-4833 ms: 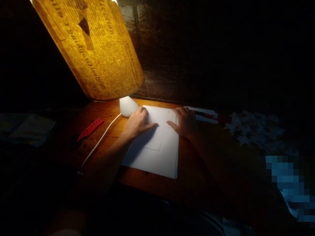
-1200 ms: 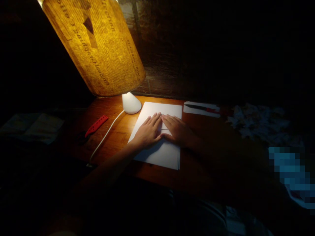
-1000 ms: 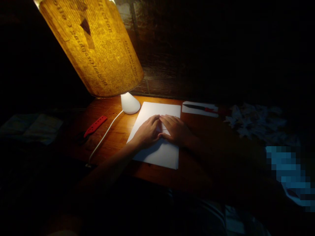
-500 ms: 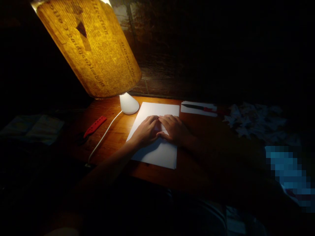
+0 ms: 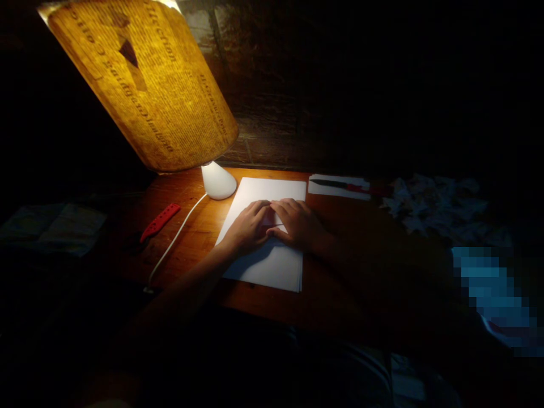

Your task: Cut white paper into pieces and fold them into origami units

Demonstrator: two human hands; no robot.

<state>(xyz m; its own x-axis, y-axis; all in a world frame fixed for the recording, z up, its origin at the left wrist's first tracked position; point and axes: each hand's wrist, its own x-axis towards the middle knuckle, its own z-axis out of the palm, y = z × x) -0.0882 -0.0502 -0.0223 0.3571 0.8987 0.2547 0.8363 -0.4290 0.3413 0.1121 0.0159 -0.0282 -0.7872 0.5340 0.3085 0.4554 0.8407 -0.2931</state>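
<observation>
A stack of white paper sheets (image 5: 263, 269) lies on the wooden table under the lamp. Both my hands rest over its middle, fingertips nearly meeting. Between them shows a small piece of white paper (image 5: 277, 221), with a thin dark edge line along it. My left hand (image 5: 250, 226) has its fingers bent and closed on the left side of that piece. With thumb and fingers curled, my right hand (image 5: 300, 224) closes on its right side. My fingers hide most of the piece, so its shape cannot be made out.
A lit lamp with a printed shade (image 5: 144, 85) and white base (image 5: 219, 181) stands at the back left, its white cord (image 5: 176, 238) running forward. A red-handled tool (image 5: 160, 222) lies left. Rightward, a knife (image 5: 331, 184) lies on paper strips (image 5: 317, 192) beside a folded-paper pile (image 5: 433, 204).
The whole view has shifted slightly, so things appear a little farther left. My hands keep almost the same pose on the small piece of paper.
</observation>
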